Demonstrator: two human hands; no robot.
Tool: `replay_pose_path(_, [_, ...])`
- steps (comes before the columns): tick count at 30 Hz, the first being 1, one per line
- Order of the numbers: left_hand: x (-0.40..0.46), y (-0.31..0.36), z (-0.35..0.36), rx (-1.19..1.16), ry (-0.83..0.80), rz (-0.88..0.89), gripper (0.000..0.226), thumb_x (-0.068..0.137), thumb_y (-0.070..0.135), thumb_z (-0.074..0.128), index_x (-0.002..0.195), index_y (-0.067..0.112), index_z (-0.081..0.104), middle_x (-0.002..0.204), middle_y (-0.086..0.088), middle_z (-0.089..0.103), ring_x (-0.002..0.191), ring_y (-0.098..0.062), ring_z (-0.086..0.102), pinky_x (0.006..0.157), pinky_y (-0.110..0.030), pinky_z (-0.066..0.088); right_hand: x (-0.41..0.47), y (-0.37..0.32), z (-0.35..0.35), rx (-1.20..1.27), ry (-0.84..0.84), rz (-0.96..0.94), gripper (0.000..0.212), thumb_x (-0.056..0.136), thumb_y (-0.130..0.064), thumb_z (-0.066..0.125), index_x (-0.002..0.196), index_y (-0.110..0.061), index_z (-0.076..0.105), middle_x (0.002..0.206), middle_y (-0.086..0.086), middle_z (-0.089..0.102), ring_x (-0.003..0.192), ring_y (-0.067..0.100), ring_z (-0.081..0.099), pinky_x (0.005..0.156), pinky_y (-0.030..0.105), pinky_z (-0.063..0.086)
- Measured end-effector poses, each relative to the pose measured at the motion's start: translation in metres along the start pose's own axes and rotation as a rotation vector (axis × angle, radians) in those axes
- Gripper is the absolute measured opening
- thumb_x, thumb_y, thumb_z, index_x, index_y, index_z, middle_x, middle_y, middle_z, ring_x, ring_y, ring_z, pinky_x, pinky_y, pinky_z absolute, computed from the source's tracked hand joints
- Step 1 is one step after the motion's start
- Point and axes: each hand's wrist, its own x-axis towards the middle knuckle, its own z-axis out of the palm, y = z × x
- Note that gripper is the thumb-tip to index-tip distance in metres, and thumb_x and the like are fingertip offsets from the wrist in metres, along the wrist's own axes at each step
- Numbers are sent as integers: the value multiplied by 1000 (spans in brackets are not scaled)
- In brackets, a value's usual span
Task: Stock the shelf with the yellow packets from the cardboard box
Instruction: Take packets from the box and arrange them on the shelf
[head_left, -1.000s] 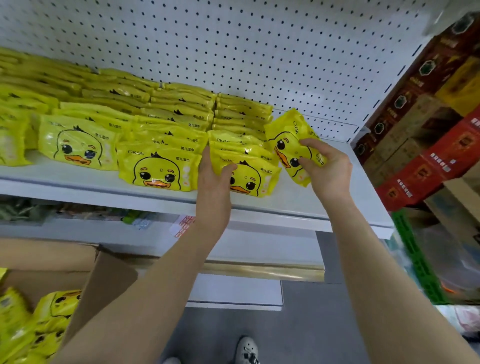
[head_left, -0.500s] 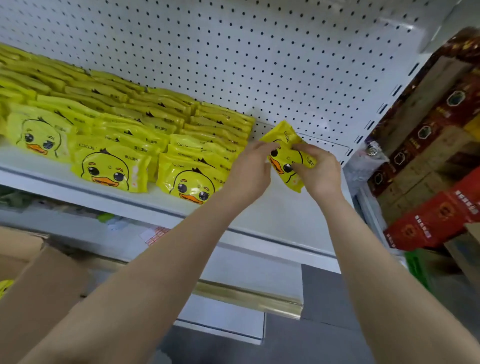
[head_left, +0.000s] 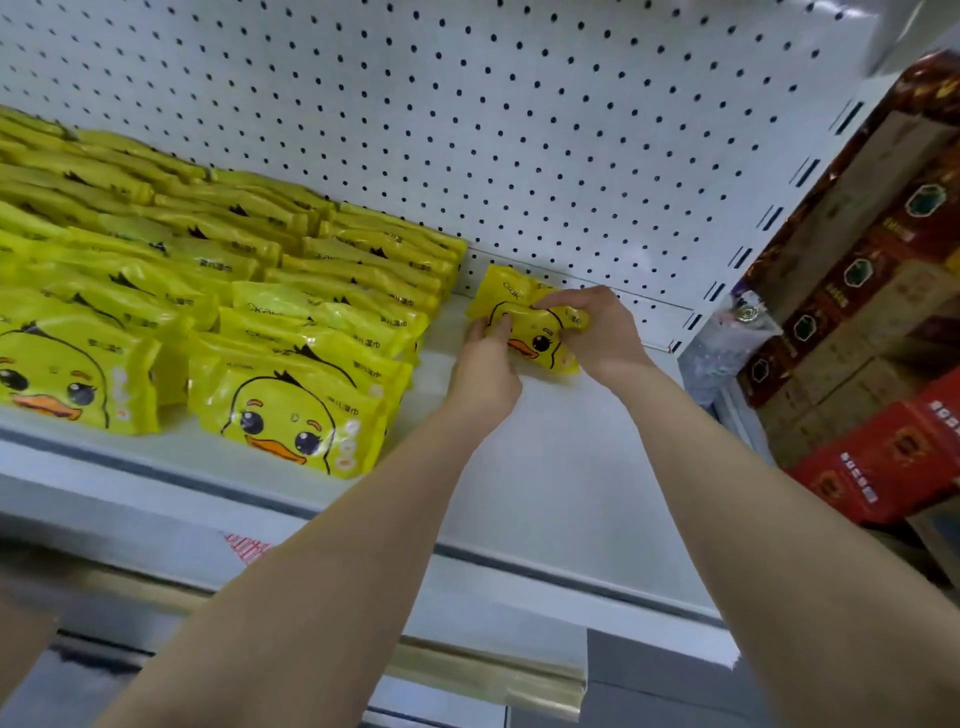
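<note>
Yellow duck-face packets (head_left: 530, 322) rest at the back of the white shelf (head_left: 566, 499), close to the pegboard. My left hand (head_left: 485, 364) grips their left edge and my right hand (head_left: 597, 332) grips their top and right side. There seem to be two packets, one behind the other. To their left stand several rows of the same yellow packets (head_left: 291, 410), filling the shelf's left part. The cardboard box is out of view.
A white pegboard wall (head_left: 519, 130) backs the shelf. Bare shelf lies between the held packets and the front edge. Red and brown cartons (head_left: 872, 364) are stacked to the right of the shelf upright. A lower shelf with a gold strip (head_left: 493, 675) shows below.
Both hands have carried the packets down and back onto the shelf near the pegboard. My left hand went from the front row to the packets. The view has tilted up, losing the box.
</note>
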Motion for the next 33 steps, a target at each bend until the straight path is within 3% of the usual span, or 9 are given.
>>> replay_pose_path(6, [24, -3, 4, -64, 86, -40, 60, 91, 4, 49, 147, 20, 32, 155, -10, 19, 137, -23, 32, 99, -22, 28, 37, 11, 12, 40, 94, -129, 65, 72, 20, 43, 116, -22, 69, 122, 6, 45, 109, 15, 50, 78, 7, 37])
replay_pose_path(9, [31, -4, 2, -54, 91, -56, 59, 92, 6, 49, 147, 20, 32, 153, -8, 22, 133, -23, 36, 98, -24, 32, 40, 15, 24, 83, 164, -141, 61, 74, 20, 46, 113, -20, 70, 117, -2, 39, 97, -1, 49, 74, 3, 37])
replay_pose_path(13, [33, -4, 4, -26, 109, -74, 59, 91, 7, 50, 146, 19, 32, 151, -6, 23, 128, -24, 42, 99, -28, 35, 46, 27, 39, 219, 236, -91, 55, 78, 12, 56, 102, -35, 73, 110, -11, 41, 100, 12, 47, 78, 17, 42])
replay_pose_path(16, [35, -5, 7, 14, 102, -89, 59, 91, 8, 51, 146, 18, 32, 152, -6, 21, 128, -25, 42, 100, -29, 35, 47, 31, 40, 161, 209, -81, 65, 78, 15, 49, 103, -41, 71, 111, -9, 42, 101, 10, 47, 89, 21, 44])
replay_pose_path(18, [39, -4, 8, 43, 83, -114, 62, 90, 9, 52, 146, 17, 29, 153, -7, 17, 129, -27, 42, 100, -29, 35, 47, 32, 36, 143, 188, -74, 67, 76, 17, 44, 107, -38, 69, 110, -5, 42, 96, 6, 46, 88, 20, 42])
replay_pose_path(21, [45, -1, 7, 75, 14, -159, 70, 91, 11, 53, 151, 17, 17, 156, -7, 7, 135, -24, 34, 103, -27, 33, 46, 30, 34, 156, 180, -50, 67, 75, 18, 42, 111, -31, 69, 110, -3, 42, 93, 6, 46, 81, 10, 39])
replay_pose_path(26, [46, 6, 1, 143, -52, -172, 71, 94, 13, 50, 152, 13, 9, 157, -9, 5, 144, -24, 18, 108, -26, 28, 42, 27, 38, 103, 243, -66, 69, 70, 20, 43, 116, -25, 69, 117, -4, 42, 106, 13, 47, 80, 3, 34])
replay_pose_path(30, [35, 11, -6, 8, -10, -144, 67, 87, 4, 53, 147, 12, 26, 149, -15, 26, 128, -32, 41, 96, -32, 38, 34, 22, 30, -21, 309, -97, 72, 70, 18, 46, 124, -26, 65, 128, 3, 44, 116, 21, 43, 88, 19, 35])
replay_pose_path(33, [23, 24, -14, 48, 9, -99, 59, 90, 4, 51, 144, 10, 31, 145, -13, 31, 127, -28, 42, 92, -30, 39, 24, 9, 18, -42, 327, -111, 71, 70, 17, 45, 123, -27, 65, 127, 5, 46, 115, 21, 44, 90, 26, 39])
